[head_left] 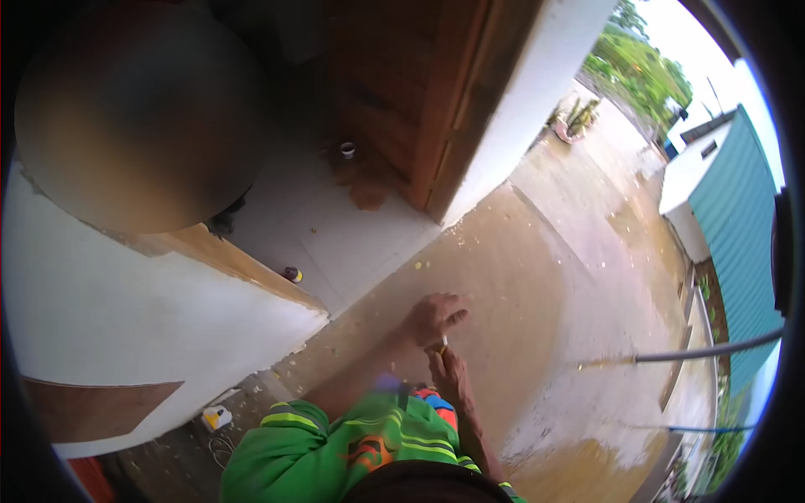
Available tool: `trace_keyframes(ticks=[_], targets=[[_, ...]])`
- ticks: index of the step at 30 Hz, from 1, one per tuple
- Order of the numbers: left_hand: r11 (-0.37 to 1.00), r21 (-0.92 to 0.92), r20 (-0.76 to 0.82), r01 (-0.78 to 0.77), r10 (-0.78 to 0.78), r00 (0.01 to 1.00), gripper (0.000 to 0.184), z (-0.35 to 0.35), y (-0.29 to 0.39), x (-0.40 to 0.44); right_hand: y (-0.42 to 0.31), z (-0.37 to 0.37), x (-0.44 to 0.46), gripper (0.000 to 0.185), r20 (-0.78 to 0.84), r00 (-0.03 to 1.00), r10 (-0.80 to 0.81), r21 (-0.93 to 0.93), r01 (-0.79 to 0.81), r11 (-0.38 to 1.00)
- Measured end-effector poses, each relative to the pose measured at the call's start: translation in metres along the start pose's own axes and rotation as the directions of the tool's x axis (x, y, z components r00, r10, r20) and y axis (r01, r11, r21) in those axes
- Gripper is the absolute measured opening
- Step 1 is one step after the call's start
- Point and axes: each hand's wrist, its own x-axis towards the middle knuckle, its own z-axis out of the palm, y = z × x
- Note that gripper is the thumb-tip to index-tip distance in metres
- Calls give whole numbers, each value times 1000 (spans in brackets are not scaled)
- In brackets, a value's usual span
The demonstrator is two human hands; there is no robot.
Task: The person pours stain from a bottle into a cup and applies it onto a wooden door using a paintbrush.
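Observation:
My left hand (436, 315) reaches out over the wet concrete, its fingers partly bent and apart, with nothing visible in them. Just below its wrist, my right hand (447, 365) is closed with its fingers bent. A small yellowish thing with a pale tip (440, 344) sticks out between the right hand and the left wrist; its kind is too small to make out. Both arms come from the green shirt (335, 448) with yellow stripes.
A wooden door (419, 109) stands at the doorway between white walls (126, 310). On the tiled floor are a small cup (347, 150) and a dark-and-yellow container (293, 274). A white-and-yellow jug (216, 417) sits by the wall. A grey pole (704, 350) crosses at right; a potted plant (575, 121) stands farther off.

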Motion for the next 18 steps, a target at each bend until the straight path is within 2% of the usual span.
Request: trace_keyframes(ticks=[1,2,4,5,6,7,9,12,13,14,15,16,17,18], targets=[[972,-187,138,140,-115,984,53,-17,-19,9,13,-3,16,31,32,996,-86,-102,89,991],[950,-265,109,166,-141,984,54,-31,-51,17,19,-9,33,31,74,984,-162,-196,174,965],[881,-422,65,214,-205,977,57,-45,-115,23,-1,-28,57,31,288,954,-84,-139,128,982],[764,-576,104,292,-285,953,59,-57,-107,25,-10,-38,71,31,386,921,-54,-113,106,988],[619,-703,154,351,-350,924,61,-66,-95,25,-7,-45,90,31,485,873,-39,3,43,999],[447,-802,215,396,-402,890,64,-79,-78,27,8,-42,121,32,464,874,-147,10,160,987],[532,-751,204,391,-376,904,67,-100,-50,34,45,-23,173,33,423,838,-344,27,368,930],[664,-621,113,417,-450,886,67,-131,-32,49,4,-32,241,31,541,797,-269,-128,394,910],[828,-505,-35,244,-302,953,65,-144,-43,51,-4,-28,266,28,534,816,-220,-193,371,908],[939,-337,-181,72,-139,974,64,-158,-55,53,-10,-23,292,27,523,836,-168,-259,344,902],[946,-312,-274,91,-181,944,60,-167,-62,58,-15,-21,312,29,513,852,-101,-334,307,891],[948,-297,-368,116,-226,902,57,-172,-67,60,-35,-17,325,31,508,859,62,-299,109,948],[948,-282,-458,145,-266,849,55,-180,-69,64,-46,-8,334,34,602,786,-139,-283,374,883],[943,-197,-524,268,-333,784,55,-190,-71,74,-57,3,344,37,686,653,-322,-231,615,754]])
